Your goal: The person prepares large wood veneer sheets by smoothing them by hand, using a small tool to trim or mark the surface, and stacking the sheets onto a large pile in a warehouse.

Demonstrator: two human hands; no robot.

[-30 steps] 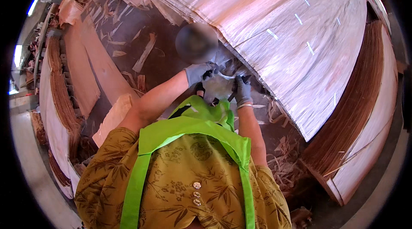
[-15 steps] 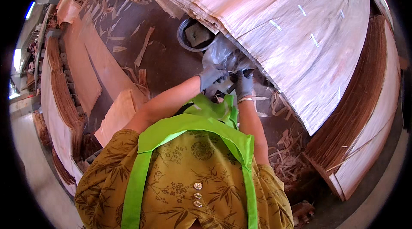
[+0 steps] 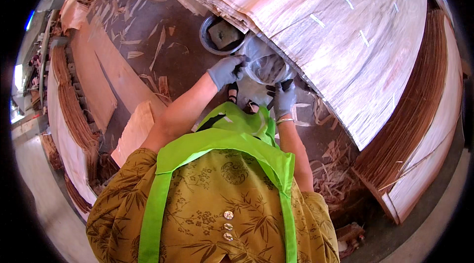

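Note:
Between my hands and the edge of the veneer stack hangs a clear plastic bag (image 3: 269, 65), its mouth spread into a rounded opening. My left hand (image 3: 227, 71), in a grey glove, is closed at the bag's near left rim. Also gloved in grey, my right hand (image 3: 283, 99) is closed at the bag's right side, below the stack's edge. Dark patches show at the fingers of both gloves. Whatever lies inside the bag is too blurred to name. Just beyond it, a round dark bucket (image 3: 203, 36) holds a greyish block (image 3: 224, 34).
A broad stack of pale veneer sheets (image 3: 335, 41) with short white tape strips fills the far right. Another veneer stack (image 3: 419, 110) stands at the right, and more stand at the left (image 3: 69, 115). Wood scraps (image 3: 158, 48) litter the brown floor.
My left hand has moved left and away from me, apart from the right hand. The bag's mouth has widened between them. My right hand has shifted slightly nearer to me.

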